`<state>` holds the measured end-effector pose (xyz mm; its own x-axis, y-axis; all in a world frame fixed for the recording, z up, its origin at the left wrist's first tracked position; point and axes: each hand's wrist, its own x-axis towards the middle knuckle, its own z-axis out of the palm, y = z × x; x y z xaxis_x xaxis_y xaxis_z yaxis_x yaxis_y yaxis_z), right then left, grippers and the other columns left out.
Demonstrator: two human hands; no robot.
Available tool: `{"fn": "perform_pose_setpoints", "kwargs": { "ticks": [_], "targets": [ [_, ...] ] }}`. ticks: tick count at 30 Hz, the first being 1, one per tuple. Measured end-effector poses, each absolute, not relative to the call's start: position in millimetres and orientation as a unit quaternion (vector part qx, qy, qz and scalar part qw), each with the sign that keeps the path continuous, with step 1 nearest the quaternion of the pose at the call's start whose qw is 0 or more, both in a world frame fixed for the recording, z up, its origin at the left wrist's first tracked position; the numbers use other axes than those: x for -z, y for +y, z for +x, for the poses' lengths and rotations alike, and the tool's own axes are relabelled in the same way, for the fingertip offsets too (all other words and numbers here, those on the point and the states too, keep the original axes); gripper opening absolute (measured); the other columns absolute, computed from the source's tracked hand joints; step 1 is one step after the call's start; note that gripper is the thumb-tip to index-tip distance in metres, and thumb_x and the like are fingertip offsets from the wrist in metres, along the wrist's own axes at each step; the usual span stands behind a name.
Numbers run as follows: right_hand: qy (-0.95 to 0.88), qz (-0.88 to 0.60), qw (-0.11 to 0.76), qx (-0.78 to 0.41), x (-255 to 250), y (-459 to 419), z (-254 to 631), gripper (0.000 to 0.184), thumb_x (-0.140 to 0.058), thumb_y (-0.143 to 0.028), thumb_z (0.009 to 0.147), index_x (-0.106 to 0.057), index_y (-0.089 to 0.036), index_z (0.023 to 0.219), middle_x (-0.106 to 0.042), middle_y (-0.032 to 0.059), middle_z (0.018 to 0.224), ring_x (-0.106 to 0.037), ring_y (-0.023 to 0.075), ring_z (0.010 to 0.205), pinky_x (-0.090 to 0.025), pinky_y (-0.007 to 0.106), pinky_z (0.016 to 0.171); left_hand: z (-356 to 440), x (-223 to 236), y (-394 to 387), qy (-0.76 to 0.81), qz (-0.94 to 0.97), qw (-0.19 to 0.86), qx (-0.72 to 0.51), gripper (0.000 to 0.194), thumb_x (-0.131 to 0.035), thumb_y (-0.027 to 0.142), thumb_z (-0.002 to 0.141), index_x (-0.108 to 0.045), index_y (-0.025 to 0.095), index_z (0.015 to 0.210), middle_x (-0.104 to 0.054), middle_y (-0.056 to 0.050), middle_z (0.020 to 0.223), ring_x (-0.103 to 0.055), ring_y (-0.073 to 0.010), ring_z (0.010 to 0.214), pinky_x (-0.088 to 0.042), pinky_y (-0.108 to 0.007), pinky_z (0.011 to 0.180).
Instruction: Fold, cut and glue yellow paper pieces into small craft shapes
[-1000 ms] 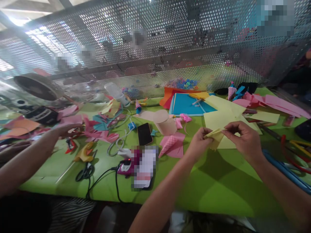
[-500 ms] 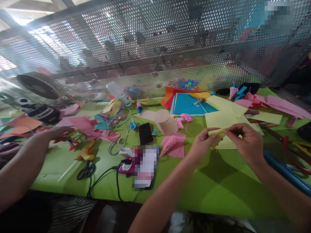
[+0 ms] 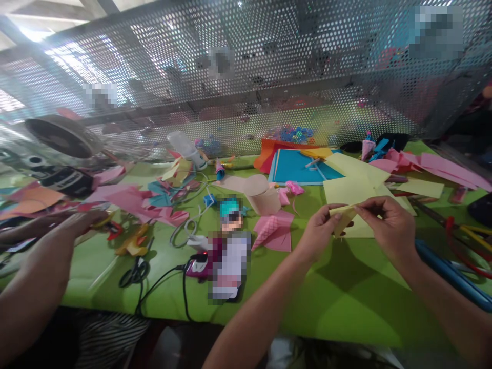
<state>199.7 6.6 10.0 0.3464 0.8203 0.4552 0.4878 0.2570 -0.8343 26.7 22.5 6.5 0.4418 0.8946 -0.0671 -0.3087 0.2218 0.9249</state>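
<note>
Both of my hands are raised a little above the green table and pinch one small folded piece of yellow paper between them. My left hand grips its left end with thumb and fingers closed. My right hand pinches its right end from above. Larger yellow sheets lie flat just behind the piece.
Another person's arm and hand reach in at the left among pink paper scraps. Scissors, a cable, a pink paper cone, a beige paper roll, blue sheets and a perforated metal screen at the back surround the work.
My hands have kept their pinch on the yellow piece and folded it tighter. The other person's hand at the left has drawn back toward the table's near edge.
</note>
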Motion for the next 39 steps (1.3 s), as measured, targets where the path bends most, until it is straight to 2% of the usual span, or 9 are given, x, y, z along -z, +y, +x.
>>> {"fn": "perform_pose_setpoints", "kwargs": {
  "ticks": [6,10,15,18,22,31,39],
  "targets": [
    [-0.555,-0.579,0.576,-0.156,-7.2,8.0,199.4,0.017,-0.081,-0.037,0.083,-0.07,-0.024,0.086,-0.071,0.0013,0.08,-0.063,0.0166,0.071,-0.051,0.029,0.066,27.4,-6.5,21.9,0.326,0.459,0.711,-0.421,0.033,-0.068,0.04,0.094,-0.065,0.019,0.119,-0.071,-0.011,0.113,-0.075,-0.0221,0.092,-0.056,-0.031,0.074],
    [-0.558,-0.568,0.578,-0.177,-7.8,8.9,200.4,0.023,-0.081,-0.039,0.082,-0.071,-0.024,0.095,-0.068,0.0011,0.082,-0.06,0.0156,0.072,-0.05,0.028,0.065,27.5,-7.5,22.0,0.338,0.452,0.705,-0.43,0.031,-0.067,0.04,0.094,-0.066,0.019,0.117,-0.07,-0.008,0.103,-0.073,-0.0191,0.084,-0.056,-0.029,0.07],
    [-0.557,-0.554,0.558,-0.267,-8.7,13.1,207.5,0.034,-0.081,-0.046,0.082,-0.073,-0.024,0.107,-0.068,0.0019,0.089,-0.056,0.0145,0.071,-0.047,0.028,0.063,26.5,-6.4,23.9,0.34,0.446,0.692,-0.455,0.03,-0.067,0.041,0.093,-0.066,0.018,0.112,-0.069,-0.006,0.096,-0.07,-0.017,0.081,-0.057,-0.027,0.07],
    [-0.554,-0.549,0.537,-0.324,-8.7,14.3,209.5,0.03,-0.08,-0.049,0.082,-0.075,-0.024,0.097,-0.067,0.0013,0.081,-0.056,0.0154,0.071,-0.046,0.028,0.063,25.9,-4.9,24.6,0.338,0.457,0.689,-0.451,0.031,-0.067,0.043,0.094,-0.066,0.018,0.113,-0.069,-0.007,0.097,-0.07,-0.0165,0.08,-0.057,-0.027,0.07],
    [-0.547,-0.549,0.538,-0.331,-9.7,13.9,209.0,0.03,-0.082,-0.051,0.079,-0.074,-0.023,0.086,-0.066,0.0009,0.077,-0.056,0.0158,0.071,-0.045,0.028,0.063,25.9,-3.9,24.1,0.334,0.459,0.692,-0.446,0.035,-0.068,0.047,0.093,-0.065,0.019,0.113,-0.07,-0.008,0.1,-0.072,-0.0186,0.082,-0.057,-0.029,0.07],
    [-0.537,-0.542,0.544,-0.349,-7.5,15.8,210.0,0.034,-0.084,-0.053,0.077,-0.071,-0.022,0.083,-0.063,-0.0002,0.074,-0.055,0.0152,0.07,-0.044,0.027,0.063,25.8,-5.5,22.7,0.327,0.466,0.695,-0.44,0.037,-0.066,0.048,0.094,-0.064,0.019,0.116,-0.07,-0.009,0.105,-0.071,-0.0183,0.083,-0.058,-0.031,0.072],
    [-0.539,-0.529,0.548,-0.36,-7.7,14.7,210.0,0.034,-0.087,-0.05,0.074,-0.068,-0.023,0.08,-0.059,-0.0015,0.072,-0.051,0.0144,0.069,-0.041,0.027,0.061,26.5,-7.3,22.5,0.329,0.47,0.691,-0.439,0.036,-0.069,0.048,0.092,-0.061,0.017,0.109,-0.068,-0.006,0.097,-0.07,-0.0162,0.079,-0.055,-0.029,0.071]
  ]
}}
